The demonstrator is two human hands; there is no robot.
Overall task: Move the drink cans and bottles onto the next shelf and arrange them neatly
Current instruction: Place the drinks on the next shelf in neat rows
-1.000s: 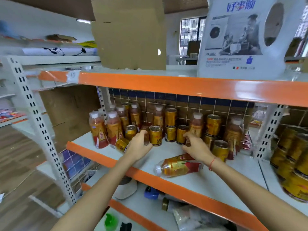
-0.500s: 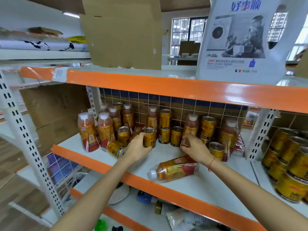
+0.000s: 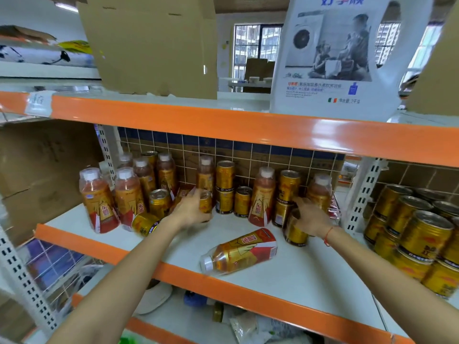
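Note:
Gold drink cans and orange-labelled bottles crowd the back of the white shelf (image 3: 154, 247) with its orange front edge. My left hand (image 3: 191, 211) grips a small gold can (image 3: 206, 203) standing upright in the middle of the group. My right hand (image 3: 311, 217) wraps over another gold can (image 3: 294, 234) nearer the right post. One bottle (image 3: 239, 250) lies on its side toward the shelf's front, cap to the left. A can (image 3: 145, 223) lies tipped over at the left. Stacked gold cans (image 3: 419, 234) fill the neighbouring shelf on the right.
A perforated white post (image 3: 360, 194) divides the two shelves. Overhead, an orange-edged shelf (image 3: 223, 127) carries a cardboard box (image 3: 151, 45) and a large white jug (image 3: 335, 55). Below are a blue cap, a bag and a white bowl. A wire grid backs the shelf.
My right hand has left the cans at the back and moved right and forward onto the front can by the post. My left hand stays on its can. The camera moved closer.

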